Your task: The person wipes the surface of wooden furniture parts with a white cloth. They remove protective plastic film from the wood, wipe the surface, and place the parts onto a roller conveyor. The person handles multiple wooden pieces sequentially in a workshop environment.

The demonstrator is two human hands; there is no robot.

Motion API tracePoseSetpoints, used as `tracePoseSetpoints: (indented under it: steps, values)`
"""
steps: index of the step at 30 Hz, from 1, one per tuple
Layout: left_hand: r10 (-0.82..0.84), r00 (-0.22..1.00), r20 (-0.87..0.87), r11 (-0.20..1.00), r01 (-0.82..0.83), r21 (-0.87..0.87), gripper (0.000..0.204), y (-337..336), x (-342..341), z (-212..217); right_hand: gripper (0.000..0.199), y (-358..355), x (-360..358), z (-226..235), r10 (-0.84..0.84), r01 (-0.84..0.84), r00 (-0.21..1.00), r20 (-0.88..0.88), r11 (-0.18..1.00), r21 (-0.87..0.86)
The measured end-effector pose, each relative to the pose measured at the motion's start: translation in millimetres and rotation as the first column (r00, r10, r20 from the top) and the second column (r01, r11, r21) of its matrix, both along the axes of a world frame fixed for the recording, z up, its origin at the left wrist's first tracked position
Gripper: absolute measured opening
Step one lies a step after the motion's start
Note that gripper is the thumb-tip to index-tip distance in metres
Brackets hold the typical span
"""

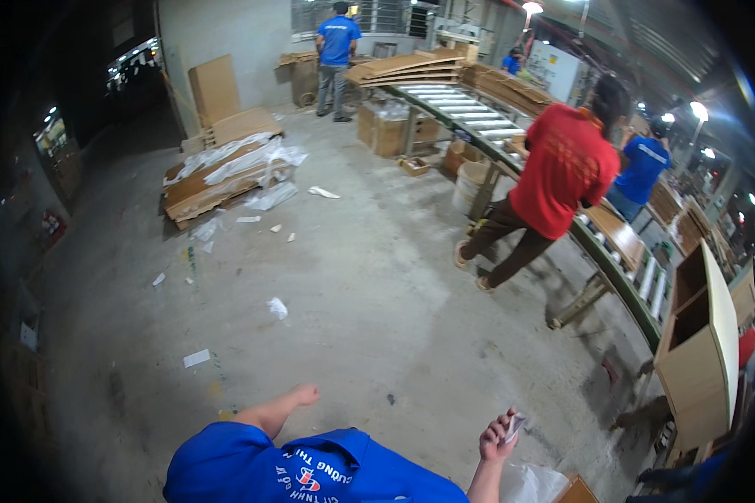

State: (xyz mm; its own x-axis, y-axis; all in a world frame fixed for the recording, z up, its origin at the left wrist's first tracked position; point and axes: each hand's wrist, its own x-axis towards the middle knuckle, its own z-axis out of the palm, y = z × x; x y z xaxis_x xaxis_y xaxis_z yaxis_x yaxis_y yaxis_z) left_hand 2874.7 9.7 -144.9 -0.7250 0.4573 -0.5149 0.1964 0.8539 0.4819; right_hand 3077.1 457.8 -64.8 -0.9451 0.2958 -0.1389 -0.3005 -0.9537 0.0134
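My left hand (307,395) is held out in front of my blue shirt, above the concrete floor. Its fingers look curled into a loose fist, with nothing seen in them. Further right, my right hand (497,438) is raised, its fingers closed on a small folded pale sheet (517,426). The sheet looks greyish and thin; its material cannot be made out. Just below that hand lies clear plastic wrap (532,484), beside the corner of a brown board (577,491) at the lower edge.
A roller conveyor (495,126) runs diagonally along the right, with a person in red (562,168) and another in blue (643,165) beside it. A wooden cabinet (700,360) stands at its near end. Cardboard with plastic (226,172) lies far left; scraps (278,308) dot the floor (352,251).
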Motion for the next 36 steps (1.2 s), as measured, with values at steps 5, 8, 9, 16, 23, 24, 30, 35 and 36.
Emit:
tracePoseSetpoints:
  steps: [5, 8, 9, 16, 23, 24, 30, 35, 36]
  values:
    - [-0.003, 0.989, 0.149, 0.984, -0.023, 0.175, 0.035, 39.0, -137.4, 21.5, 0.035, -13.0, -146.9, -5.5, 0.091, -0.09, 0.996, 0.009, 0.993, -0.08]
    - [-0.016, 1.0, 0.011, 0.957, 0.012, 0.29, 0.037, 40.7, -228.8, 28.2, 0.033, -23.6, -233.5, -22.4, 0.18, -0.154, 0.971, 0.156, 0.975, -0.162]
    - [0.027, 1.0, 0.005, 0.938, -0.027, 0.346, 0.037, 40.6, -257.0, 30.3, 0.031, -24.7, -262.0, -29.1, 0.205, -0.164, 0.958, 0.201, 0.966, -0.201]
    - [0.612, 0.791, -0.012, 0.776, -0.597, 0.204, 0.038, -18.7, -403.3, 54.4, 0.032, -20.2, -560.2, -28.6, 0.451, -0.404, 0.849, 0.275, 0.89, -0.213]
    - [0.835, 0.478, 0.273, 0.543, -0.636, -0.549, 0.042, -117.4, -385.2, 38.6, 0.033, -94.0, -876.6, 16.0, 0.769, -0.762, 0.638, 0.04, 0.637, -0.118]
    - [0.844, 0.421, 0.331, 0.534, -0.604, -0.592, 0.042, -119.8, -394.7, 33.3, 0.032, -100.9, -914.5, 14.6, 0.807, -0.801, 0.59, 0.005, 0.586, -0.126]
    - [0.748, 0.493, 0.445, 0.664, -0.575, -0.479, 0.041, -121.5, -586.9, -3.7, 0.029, -131.4, -1078.6, -21.2, 0.761, -0.724, 0.603, 0.237, 0.648, -0.237]
    - [0.55, 0.831, -0.083, 0.811, -0.555, -0.186, 0.041, -85.7, -907.9, 0.4, 0.029, -67.5, -1169.4, -37.3, 0.567, -0.513, 0.792, 0.224, 0.819, -0.258]
    - [0.532, 0.846, 0.036, 0.844, -0.526, -0.107, 0.039, -78.7, -978.6, 11.1, 0.028, -52.0, -1184.0, -39.2, 0.471, -0.413, 0.839, 0.274, 0.878, -0.242]
